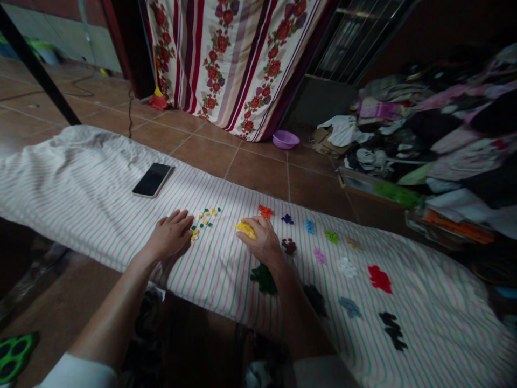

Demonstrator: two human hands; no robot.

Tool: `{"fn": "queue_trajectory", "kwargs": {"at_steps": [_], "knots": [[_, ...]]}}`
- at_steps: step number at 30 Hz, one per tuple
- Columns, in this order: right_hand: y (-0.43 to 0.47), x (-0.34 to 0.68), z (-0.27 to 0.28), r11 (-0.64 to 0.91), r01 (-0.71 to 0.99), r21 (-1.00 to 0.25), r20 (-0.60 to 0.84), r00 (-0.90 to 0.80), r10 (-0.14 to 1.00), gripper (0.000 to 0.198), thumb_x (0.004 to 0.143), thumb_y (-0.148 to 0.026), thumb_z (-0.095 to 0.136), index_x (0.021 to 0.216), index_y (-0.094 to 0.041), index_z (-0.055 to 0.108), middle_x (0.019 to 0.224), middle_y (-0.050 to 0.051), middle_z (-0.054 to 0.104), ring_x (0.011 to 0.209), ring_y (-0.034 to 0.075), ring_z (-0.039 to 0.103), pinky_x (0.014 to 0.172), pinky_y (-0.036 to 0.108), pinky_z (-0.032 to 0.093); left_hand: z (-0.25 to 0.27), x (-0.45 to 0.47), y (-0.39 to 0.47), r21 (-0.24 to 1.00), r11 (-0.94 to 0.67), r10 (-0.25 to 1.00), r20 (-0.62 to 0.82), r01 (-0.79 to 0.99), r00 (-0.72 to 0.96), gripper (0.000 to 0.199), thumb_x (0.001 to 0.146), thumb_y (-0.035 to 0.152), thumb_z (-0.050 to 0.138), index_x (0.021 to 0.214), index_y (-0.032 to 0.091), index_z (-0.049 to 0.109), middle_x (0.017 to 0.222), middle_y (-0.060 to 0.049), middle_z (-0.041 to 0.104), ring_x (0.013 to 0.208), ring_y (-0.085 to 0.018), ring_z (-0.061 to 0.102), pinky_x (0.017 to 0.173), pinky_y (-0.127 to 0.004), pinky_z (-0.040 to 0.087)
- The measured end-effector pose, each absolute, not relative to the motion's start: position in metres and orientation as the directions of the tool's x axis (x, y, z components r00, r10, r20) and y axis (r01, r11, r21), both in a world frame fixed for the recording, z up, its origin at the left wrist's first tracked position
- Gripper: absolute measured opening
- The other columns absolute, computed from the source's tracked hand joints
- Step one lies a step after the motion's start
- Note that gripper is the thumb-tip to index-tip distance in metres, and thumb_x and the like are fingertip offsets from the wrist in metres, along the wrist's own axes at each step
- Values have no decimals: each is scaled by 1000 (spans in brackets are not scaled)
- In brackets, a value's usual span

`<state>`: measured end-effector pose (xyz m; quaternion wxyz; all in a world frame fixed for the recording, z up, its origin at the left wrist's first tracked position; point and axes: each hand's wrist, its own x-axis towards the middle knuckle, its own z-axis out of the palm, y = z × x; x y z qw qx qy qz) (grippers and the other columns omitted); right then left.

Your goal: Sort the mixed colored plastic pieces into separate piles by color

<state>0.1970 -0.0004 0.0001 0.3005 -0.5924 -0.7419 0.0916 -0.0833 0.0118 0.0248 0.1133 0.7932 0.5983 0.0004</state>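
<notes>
My left hand [172, 231] lies on the striped cloth, fingers stretched out, beside a scatter of small yellow and green pieces [201, 223]. Its fingertips are close to the nearest yellow ones. My right hand [260, 240] is over a pile of small yellow pieces [245, 230], thumb and fingers closed around some of them. How many it grips is hidden. Around that hand are an orange pile [265, 210], a brown pile [288, 246] and a dark green pile [264, 278] partly covered by my forearm.
More colour piles extend to the right, including red [379, 278], white [347, 267], grey [350, 307] and black [392, 330]. A phone [152, 180] rests on the cloth at left. Beyond the cloth's far edge, a purple basin [286, 139] stands on the tiled floor.
</notes>
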Motion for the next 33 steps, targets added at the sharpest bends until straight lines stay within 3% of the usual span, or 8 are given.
{"fn": "queue_trajectory", "kwargs": {"at_steps": [3, 10, 16, 22, 26, 30, 33], "knots": [[-3, 190, 2, 274, 863, -425, 342, -127, 931, 27, 80, -33, 65, 104, -22, 69, 103, 9, 60, 100, 25, 55, 89, 39, 49, 24, -84, 12, 180, -259, 949, -134, 949, 285, 47, 94, 35, 36, 140, 25, 44, 153, -7, 39, 144, -25, 29, 115, -49, 30], [5, 194, 0, 290, 831, -475, 382, -102, 918, 22, 85, -31, 58, 101, -21, 70, 100, 7, 64, 98, 24, 56, 94, 39, 46, 23, -84, 13, 204, -264, 949, -122, 943, 292, 48, 93, 35, 37, 139, 23, 45, 152, -9, 39, 144, -27, 29, 115, -51, 30], [10, 185, -10, 337, 845, -414, 402, -163, 901, 30, 84, -33, 61, 111, -22, 69, 121, 9, 64, 115, 27, 51, 100, 45, 40, 23, -84, 13, 196, -259, 951, -118, 946, 285, 47, 93, 34, 37, 139, 25, 46, 152, -8, 40, 144, -27, 30, 114, -50, 30], [15, 184, -14, 354, 794, -494, 382, -168, 909, 20, 88, -23, 53, 90, -21, 73, 102, 8, 69, 100, 23, 60, 94, 39, 45, 21, -85, 12, 200, -267, 952, -94, 943, 290, 47, 93, 34, 37, 138, 27, 46, 152, -8, 40, 144, -27, 30, 114, -51, 31], [16, 192, -8, 354, 772, -529, 389, -150, 909, 18, 86, -26, 56, 93, -21, 72, 106, 9, 68, 104, 23, 60, 97, 41, 45, 21, -85, 12, 204, -268, 951, -100, 942, 292, 46, 93, 35, 37, 138, 27, 46, 152, -8, 40, 144, -26, 30, 114, -51, 30], [13, 208, 0, 344, 788, -510, 349, -175, 920, 30, 79, -32, 64, 107, -22, 69, 118, 10, 65, 113, 27, 57, 101, 46, 42, 22, -85, 12, 216, -265, 952, -94, 940, 290, 46, 93, 35, 38, 137, 29, 46, 151, -7, 41, 143, -26, 31, 114, -51, 30], [9, 226, 4, 235, 822, -519, 233, -129, 964, 47, 71, -33, 71, 117, -22, 65, 114, 10, 64, 100, 25, 61, 89, 41, 49, 23, -85, 12, 220, -262, 952, -101, 940, 289, 45, 93, 34, 39, 137, 29, 46, 151, -7, 41, 143, -26, 31, 114, -51, 30]]}}
